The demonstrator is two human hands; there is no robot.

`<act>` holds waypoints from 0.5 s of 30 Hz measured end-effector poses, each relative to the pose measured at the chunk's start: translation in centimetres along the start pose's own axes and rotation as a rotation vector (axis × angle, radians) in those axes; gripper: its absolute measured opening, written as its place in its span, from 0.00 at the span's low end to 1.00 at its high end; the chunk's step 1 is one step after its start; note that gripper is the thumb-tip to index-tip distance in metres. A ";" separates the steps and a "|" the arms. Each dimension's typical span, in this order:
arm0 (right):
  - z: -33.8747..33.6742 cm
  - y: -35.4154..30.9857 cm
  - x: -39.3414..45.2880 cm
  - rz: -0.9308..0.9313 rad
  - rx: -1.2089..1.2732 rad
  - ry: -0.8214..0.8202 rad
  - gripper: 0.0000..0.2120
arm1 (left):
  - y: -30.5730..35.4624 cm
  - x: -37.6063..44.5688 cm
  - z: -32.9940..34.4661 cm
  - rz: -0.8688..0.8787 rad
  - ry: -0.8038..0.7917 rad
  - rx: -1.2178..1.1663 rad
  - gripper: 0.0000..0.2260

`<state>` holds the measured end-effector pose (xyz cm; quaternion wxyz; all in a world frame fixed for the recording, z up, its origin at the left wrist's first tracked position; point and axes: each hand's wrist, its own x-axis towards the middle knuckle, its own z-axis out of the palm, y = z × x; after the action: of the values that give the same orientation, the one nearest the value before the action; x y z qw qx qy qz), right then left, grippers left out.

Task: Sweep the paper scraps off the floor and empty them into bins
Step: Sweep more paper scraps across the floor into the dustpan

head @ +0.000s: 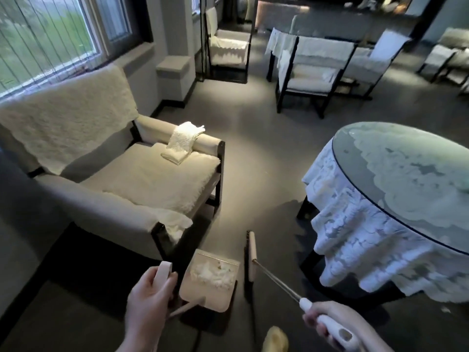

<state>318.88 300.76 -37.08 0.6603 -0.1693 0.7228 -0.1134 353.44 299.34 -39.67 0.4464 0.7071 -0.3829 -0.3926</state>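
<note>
My left hand [148,298] grips the pale upright handle [163,271] of a beige dustpan [203,297], which hangs low in front of me. A heap of white paper scraps [212,274] lies inside the pan. My right hand [330,320] holds the white grip of a broom. Its thin metal shaft [276,280] runs forward and left to the narrow broom head [251,255], which stands just right of the dustpan above the dark floor. No bin is in view.
A cream armchair [121,184] with a folded white cloth on its armrest stands at the left. A round glass-topped table [406,179] with a lace cloth fills the right. A strip of grey carpet [253,153] runs between them toward more chairs at the back.
</note>
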 end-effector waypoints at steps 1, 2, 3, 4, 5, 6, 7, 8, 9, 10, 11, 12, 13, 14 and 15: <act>-0.7 -0.5 -0.3 -0.019 -0.005 -0.004 0.19 | 1.0 0.6 1.0 0.028 0.001 -0.003 0.10; -1.4 -1.1 -0.5 -0.041 0.000 0.003 0.14 | 2.0 1.1 2.0 0.052 -0.001 -0.008 0.09; -1.9 -1.7 -0.5 -0.059 0.018 0.012 0.10 | 3.0 1.6 2.9 0.076 -0.002 -0.014 0.08; -2.6 -2.5 -0.4 -0.067 0.052 0.010 0.07 | 4.0 2.1 4.0 0.087 -0.005 -0.027 0.07; -3.2 -3.5 -0.1 -0.068 0.091 0.004 0.04 | 4.8 2.7 5.1 0.095 -0.008 -0.036 0.06; -3.8 -4.5 0.3 -0.071 0.126 -0.002 0.02 | 5.7 3.3 6.1 0.095 -0.008 -0.043 0.04; -4.5 -5.5 0.8 -0.075 0.156 -0.008 0.01 | 6.5 3.9 7.2 0.093 -0.004 -0.037 0.05; -5.3 -6.5 1.3 -0.081 0.181 -0.015 0.03 | 7.3 4.5 8.3 0.095 0.002 -0.032 0.06; -6.2 -7.4 1.9 -0.085 0.203 -0.022 0.04 | 8.0 5.1 9.4 0.104 0.005 -0.022 0.07; -7.0 -8.5 2.3 -0.098 0.223 -0.029 0.03 | 8.7 5.7 10.5 0.110 0.010 -0.015 0.07; -7.9 -9.6 2.6 -0.108 0.236 -0.039 0.05 | 9.4 6.3 11.5 0.116 0.016 -0.012 0.07; -8.8 -10.7 2.9 -0.116 0.257 -0.048 0.08 | 10.1 6.9 12.6 0.119 0.026 -0.011 0.06; -9.6 -11.9 3.1 -0.123 0.277 -0.061 0.08 | 10.7 7.4 13.6 0.124 0.038 -0.009 0.05; -10.4 -13.0 3.2 -0.129 0.292 -0.072 0.07 | 11.3 8.0 14.6 0.127 0.048 -0.004 0.05; -11.1 -14.1 3.2 -0.131 0.296 -0.073 0.05 | 11.8 8.5 15.6 0.129 0.055 -0.002 0.04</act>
<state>308.98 285.92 -33.38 0.6951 -0.1210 0.6611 -0.2552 340.57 282.94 -35.06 0.4818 0.6910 -0.4147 -0.3441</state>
